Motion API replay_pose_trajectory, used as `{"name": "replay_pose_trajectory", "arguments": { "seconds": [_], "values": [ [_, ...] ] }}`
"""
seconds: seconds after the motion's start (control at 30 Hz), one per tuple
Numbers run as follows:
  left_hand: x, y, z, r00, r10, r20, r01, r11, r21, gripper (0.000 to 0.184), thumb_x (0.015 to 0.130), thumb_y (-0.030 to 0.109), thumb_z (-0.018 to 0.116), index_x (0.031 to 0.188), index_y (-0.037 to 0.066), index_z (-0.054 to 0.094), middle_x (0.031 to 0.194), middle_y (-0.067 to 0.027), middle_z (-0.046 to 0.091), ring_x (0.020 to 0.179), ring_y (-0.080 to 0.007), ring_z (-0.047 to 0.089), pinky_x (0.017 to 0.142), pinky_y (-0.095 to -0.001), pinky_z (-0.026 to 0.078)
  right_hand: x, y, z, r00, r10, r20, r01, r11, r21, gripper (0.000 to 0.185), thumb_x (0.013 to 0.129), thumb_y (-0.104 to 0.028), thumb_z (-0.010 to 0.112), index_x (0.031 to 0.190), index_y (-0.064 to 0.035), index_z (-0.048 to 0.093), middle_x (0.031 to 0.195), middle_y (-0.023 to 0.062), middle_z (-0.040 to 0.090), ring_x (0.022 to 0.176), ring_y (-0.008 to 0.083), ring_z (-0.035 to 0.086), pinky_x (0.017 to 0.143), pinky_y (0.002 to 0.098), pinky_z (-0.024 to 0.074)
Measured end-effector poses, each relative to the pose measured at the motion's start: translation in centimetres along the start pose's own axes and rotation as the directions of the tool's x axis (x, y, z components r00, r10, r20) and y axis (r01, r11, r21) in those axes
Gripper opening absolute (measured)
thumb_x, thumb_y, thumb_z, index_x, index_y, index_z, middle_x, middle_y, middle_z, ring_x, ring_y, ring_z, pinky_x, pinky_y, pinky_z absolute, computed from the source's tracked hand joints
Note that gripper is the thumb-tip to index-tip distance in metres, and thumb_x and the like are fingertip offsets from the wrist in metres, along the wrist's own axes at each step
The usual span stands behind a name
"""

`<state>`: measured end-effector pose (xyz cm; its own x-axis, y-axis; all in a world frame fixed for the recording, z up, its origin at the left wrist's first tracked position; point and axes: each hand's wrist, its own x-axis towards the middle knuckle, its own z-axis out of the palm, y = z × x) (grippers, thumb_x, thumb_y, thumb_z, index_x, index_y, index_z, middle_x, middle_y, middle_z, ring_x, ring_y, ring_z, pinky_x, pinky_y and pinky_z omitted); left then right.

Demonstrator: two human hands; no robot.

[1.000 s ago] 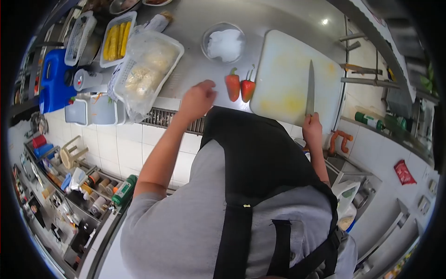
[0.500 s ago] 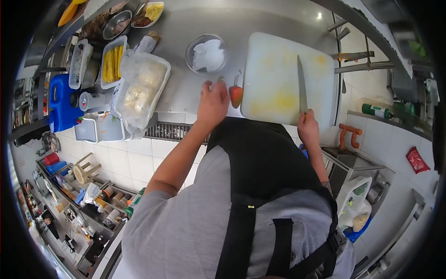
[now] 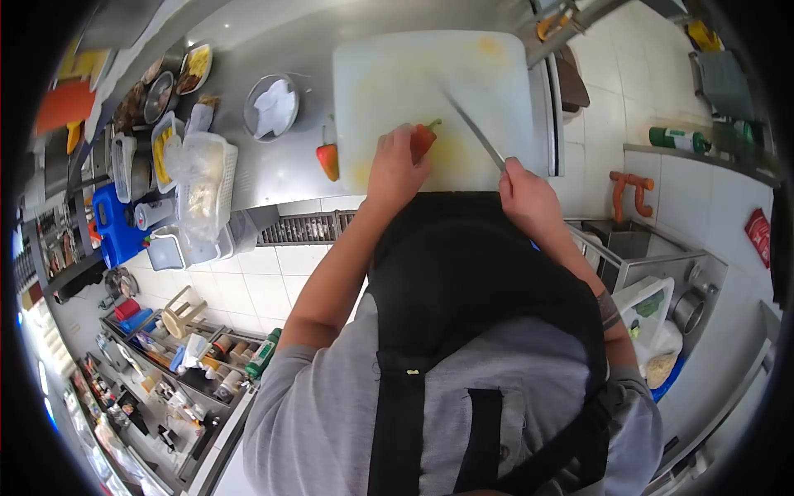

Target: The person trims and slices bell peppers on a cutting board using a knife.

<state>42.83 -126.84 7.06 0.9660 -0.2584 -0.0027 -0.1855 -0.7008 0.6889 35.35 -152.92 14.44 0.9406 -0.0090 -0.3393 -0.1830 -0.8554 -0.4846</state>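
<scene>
My left hand is closed around a red bell pepper over the near part of the white cutting board. The pepper's green stem points right, and my fingers cover part of its body. In my right hand is a knife, gripped by the handle, its blade slanting up and left across the board. A second pepper, red and orange with a long stem, lies on the steel counter just left of the board.
A metal bowl with a white lump sits on the steel counter. Further left stand a white basket with bagged food and a blue jug. Metal rails run beyond the board's right side.
My left hand has taken a pepper from the counter and brought it right, over the board. The knife in my right hand now tilts further left. The camera view has shifted.
</scene>
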Motion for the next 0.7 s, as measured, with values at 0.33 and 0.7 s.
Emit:
{"name": "replay_pose_trajectory", "arguments": {
  "seconds": [0.33,0.7],
  "values": [
    [0.5,2.7,3.8,0.926,0.164,-0.339,-0.160,0.986,0.038,0.028,0.089,0.004,0.080,0.116,0.009,0.072,0.118,-0.0107,0.070,0.107,-0.0328,0.064,0.089,-0.0431,0.056,-2.6,3.5,-3.2,0.968,-0.166,0.186,0.186,0.978,-0.094,0.015,0.103,-0.019,0.058,0.114,-0.0085,0.056,0.085,0.0204,0.068,0.077,0.0464,0.070,0.067,0.0593,0.0550],
    [1.4,-0.5,6.0,0.928,0.097,-0.359,-0.121,0.992,-0.046,0.023,0.092,0.002,0.075,0.113,0.006,0.067,0.115,-0.0108,0.067,0.107,-0.0296,0.063,0.088,-0.0394,0.056,-3.4,3.9,-2.6,0.962,-0.246,0.118,0.266,0.939,-0.216,0.016,0.099,-0.016,0.058,0.110,-0.0046,0.055,0.074,0.0134,0.065,0.056,0.0315,0.071,0.046,0.0450,0.0550]
  ]
}}
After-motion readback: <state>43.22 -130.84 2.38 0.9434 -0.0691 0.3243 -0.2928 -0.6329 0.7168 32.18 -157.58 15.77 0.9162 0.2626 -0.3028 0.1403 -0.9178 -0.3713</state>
